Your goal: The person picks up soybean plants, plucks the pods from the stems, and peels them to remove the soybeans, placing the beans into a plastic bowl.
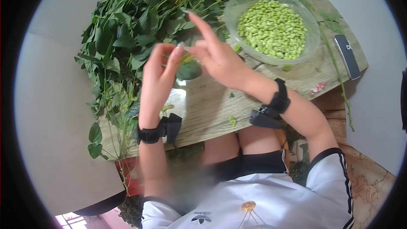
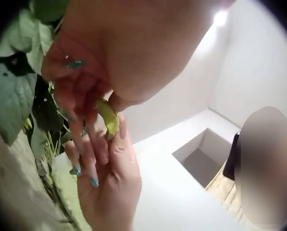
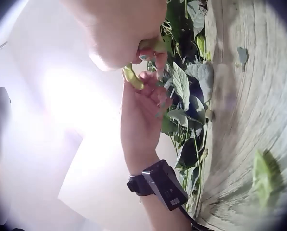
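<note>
A green pod (image 2: 108, 118) is pinched between the fingertips of both hands, which meet above the table. In the head view the left hand (image 1: 157, 76) points upward with its thumb against its fingers. Facing it from the right, the right hand (image 1: 224, 63) has its index finger stretched out and its thumb close to the left fingertips. The right wrist view shows the pod (image 3: 133, 78) between the right hand (image 3: 119, 36) above and the left hand (image 3: 146, 108) below; a second green piece (image 3: 153, 44) lies at the right fingers. The pod is too small to make out in the head view.
Leafy stems (image 1: 123, 34) cover the wooden table's (image 1: 203, 110) left and back. A clear bowl (image 1: 313, 42) of shelled green beans (image 1: 273, 29) stands at back right, beside a long stem (image 1: 333, 57) and a dark phone-like object (image 1: 347, 57). Small green scraps lie near the front edge.
</note>
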### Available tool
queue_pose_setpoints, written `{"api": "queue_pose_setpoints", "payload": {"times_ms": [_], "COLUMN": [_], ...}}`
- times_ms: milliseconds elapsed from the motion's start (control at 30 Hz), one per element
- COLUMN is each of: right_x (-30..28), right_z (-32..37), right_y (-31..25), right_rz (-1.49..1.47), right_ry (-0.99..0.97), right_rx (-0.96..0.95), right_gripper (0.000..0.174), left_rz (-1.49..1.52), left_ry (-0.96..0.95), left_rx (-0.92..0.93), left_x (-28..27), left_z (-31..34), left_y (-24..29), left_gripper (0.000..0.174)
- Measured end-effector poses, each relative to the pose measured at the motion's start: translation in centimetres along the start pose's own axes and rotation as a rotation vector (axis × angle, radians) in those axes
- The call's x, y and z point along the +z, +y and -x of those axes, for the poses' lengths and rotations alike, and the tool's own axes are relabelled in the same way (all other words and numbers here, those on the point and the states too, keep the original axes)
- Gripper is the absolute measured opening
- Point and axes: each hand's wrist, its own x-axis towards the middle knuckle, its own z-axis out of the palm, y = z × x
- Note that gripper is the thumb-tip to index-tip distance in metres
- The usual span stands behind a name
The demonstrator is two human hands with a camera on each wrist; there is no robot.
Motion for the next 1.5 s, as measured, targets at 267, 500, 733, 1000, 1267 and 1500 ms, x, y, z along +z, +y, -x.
{"api": "queue_pose_setpoints", "payload": {"times_ms": [267,500,733,1000,1267,1500], "right_x": [-0.5,0.6,0.1,0.4,-0.1,-1.3], "right_z": [-0.3,-0.4,-0.4,0.1,-0.1,-0.2], "right_y": [-0.9,0.4,-0.1,0.0,-0.5,-0.4], "right_rz": [-0.290,0.093,0.484,0.194,-0.058,-0.411], "right_ry": [-0.090,0.288,0.172,0.074,-0.029,-0.135], "right_rx": [0.106,-0.175,-0.461,-0.228,-0.036,0.201], "right_gripper": [0.067,0.063,0.029,0.039,0.035,0.024], "left_rz": [0.404,0.380,0.452,0.345,0.191,0.261], "left_ry": [-0.442,-0.412,-0.128,-0.030,-0.062,-0.130], "left_rx": [-0.008,-0.071,0.036,0.183,0.249,0.209], "left_x": [-0.1,1.2,2.0,1.9,1.5,1.3], "left_z": [1.0,1.4,1.5,1.9,1.8,2.3], "left_y": [-0.5,-0.9,-1.7,-1.8,-2.2,-1.3], "left_gripper": [0.029,0.026,0.023,0.014,0.009,0.016]}}
